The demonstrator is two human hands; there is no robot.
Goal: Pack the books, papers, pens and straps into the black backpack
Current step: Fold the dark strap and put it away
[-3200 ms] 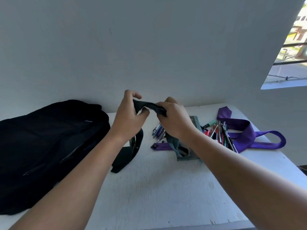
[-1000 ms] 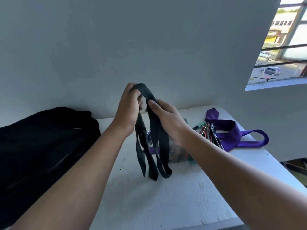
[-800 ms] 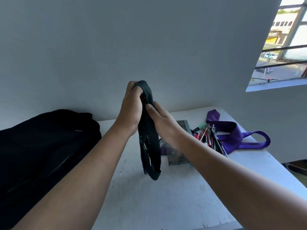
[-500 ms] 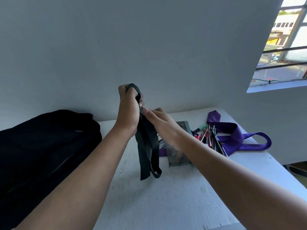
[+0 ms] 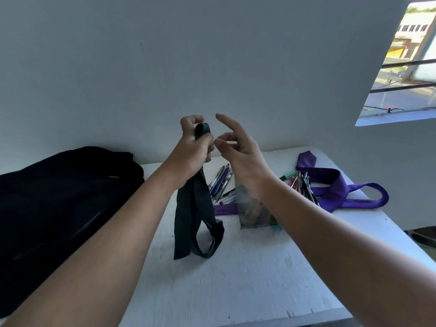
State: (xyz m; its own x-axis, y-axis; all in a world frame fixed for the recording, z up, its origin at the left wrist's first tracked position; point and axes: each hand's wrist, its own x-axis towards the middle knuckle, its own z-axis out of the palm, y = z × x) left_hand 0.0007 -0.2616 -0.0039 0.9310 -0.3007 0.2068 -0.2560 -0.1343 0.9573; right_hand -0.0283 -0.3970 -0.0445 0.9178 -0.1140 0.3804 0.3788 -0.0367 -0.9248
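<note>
1. While the white surface (image 5: pixel 247 279) stretches out from the wall, one black backpack (image 5: pixel 59 197) lies slumped on its left end, long axis running from the near left edge toward the back wall.
2. One purple strap (image 5: pixel 335 190) sprawls at the far right, its loop pointing right.
3. One black strap (image 5: pixel 193 208) hangs folded above the middle of the surface, long axis vertical, fold at the top, ends pointing down, lowest loop close to the surface.
4. Left hand (image 5: pixel 191 149): fingers curled tight round the black strap's folded top.
5. Right hand (image 5: pixel 236 147): just beside it, fingers spread, holding nothing.
6. Two clusters of pens (image 5: pixel 221 182) fan out behind the arms, too bunched to count.
</note>
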